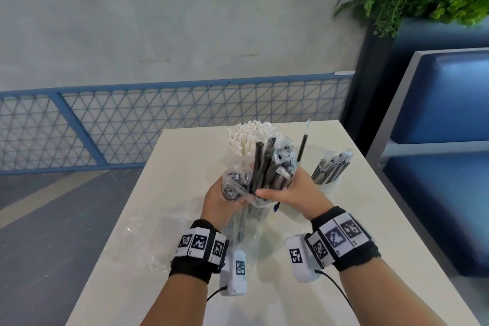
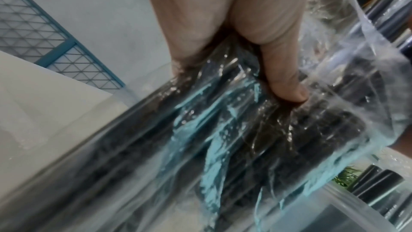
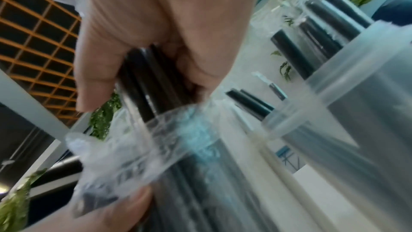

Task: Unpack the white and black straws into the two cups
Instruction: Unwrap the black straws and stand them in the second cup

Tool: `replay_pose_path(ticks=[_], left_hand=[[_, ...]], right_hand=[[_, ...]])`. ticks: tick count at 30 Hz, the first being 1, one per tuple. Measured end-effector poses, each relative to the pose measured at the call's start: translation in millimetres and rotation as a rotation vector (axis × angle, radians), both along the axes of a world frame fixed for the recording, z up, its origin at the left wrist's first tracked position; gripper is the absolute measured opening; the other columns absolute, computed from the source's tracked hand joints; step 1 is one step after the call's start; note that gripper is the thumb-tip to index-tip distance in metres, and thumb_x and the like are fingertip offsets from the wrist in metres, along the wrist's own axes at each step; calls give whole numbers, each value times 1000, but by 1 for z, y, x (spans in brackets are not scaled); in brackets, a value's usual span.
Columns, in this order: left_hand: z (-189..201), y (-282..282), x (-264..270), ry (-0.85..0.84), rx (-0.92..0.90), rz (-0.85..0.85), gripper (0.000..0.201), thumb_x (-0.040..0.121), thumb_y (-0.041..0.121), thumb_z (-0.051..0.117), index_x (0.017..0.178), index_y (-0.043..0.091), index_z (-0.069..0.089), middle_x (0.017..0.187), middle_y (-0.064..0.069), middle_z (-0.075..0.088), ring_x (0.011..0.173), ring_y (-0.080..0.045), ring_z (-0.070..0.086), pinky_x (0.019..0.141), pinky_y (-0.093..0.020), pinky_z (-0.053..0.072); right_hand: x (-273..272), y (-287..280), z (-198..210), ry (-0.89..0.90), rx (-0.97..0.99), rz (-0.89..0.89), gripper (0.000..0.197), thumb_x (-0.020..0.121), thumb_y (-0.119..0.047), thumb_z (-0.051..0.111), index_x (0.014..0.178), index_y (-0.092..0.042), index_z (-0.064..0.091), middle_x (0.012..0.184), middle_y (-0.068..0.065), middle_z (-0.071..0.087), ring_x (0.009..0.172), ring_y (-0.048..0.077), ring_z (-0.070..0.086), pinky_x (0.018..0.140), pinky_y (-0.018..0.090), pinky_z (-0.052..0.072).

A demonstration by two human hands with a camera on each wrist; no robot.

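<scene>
Both hands are up over the white table (image 1: 148, 219), wrapped around one bundle of black straws (image 1: 264, 167) in a crinkly clear plastic bag (image 2: 256, 130). The left hand (image 1: 219, 198) grips the bag with the thumb (image 2: 283, 77) pressed into it. The right hand (image 1: 299, 193) has its fingers curled tight around the bare straws sticking out the top. White straws (image 1: 248, 137) stand bunched just behind. More black straws sit in a cup (image 1: 328, 182) to the right.
</scene>
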State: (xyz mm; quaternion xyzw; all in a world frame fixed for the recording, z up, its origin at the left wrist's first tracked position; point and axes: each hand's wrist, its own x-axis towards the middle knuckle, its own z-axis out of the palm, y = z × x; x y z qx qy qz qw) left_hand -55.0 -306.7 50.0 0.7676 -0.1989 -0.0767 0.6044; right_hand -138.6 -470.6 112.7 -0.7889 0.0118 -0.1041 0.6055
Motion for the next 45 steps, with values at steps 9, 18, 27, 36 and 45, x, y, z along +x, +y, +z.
replay_pose_path(ticks=[9,18,27,36,45], left_hand=[[4,-1,-2,70,-28,-56,40,65,2,80,102,7,65,92,-4,72,82,-10,69,73,-24,54],[5,-2,-5,123,-43,-9,50,61,11,84,107,10,63,98,-3,72,95,-16,67,84,-30,53],[3,3,-4,136,-84,17,57,57,20,85,108,10,63,100,-5,72,97,-18,68,91,-39,52],[5,-5,-10,58,-13,29,48,66,6,81,103,28,59,98,7,69,93,-8,65,82,-20,51],[10,-1,-10,56,-45,-3,47,64,11,82,107,9,62,95,2,71,79,0,67,68,-11,51]], right_hand=[[3,7,17,-113,163,63,30,71,7,72,89,-16,65,83,-6,71,84,4,68,75,14,52],[20,6,46,-285,471,-379,15,76,3,70,81,-7,60,72,-1,62,67,9,62,67,24,56],[28,-21,69,-313,833,-534,9,82,1,63,78,-5,57,64,3,58,52,12,58,51,23,52],[33,-16,37,-124,705,-458,15,77,-2,70,88,-11,63,74,0,63,68,14,62,67,29,56],[44,-25,41,-121,823,-676,15,76,-2,69,86,-5,59,67,4,58,61,19,58,54,26,52]])
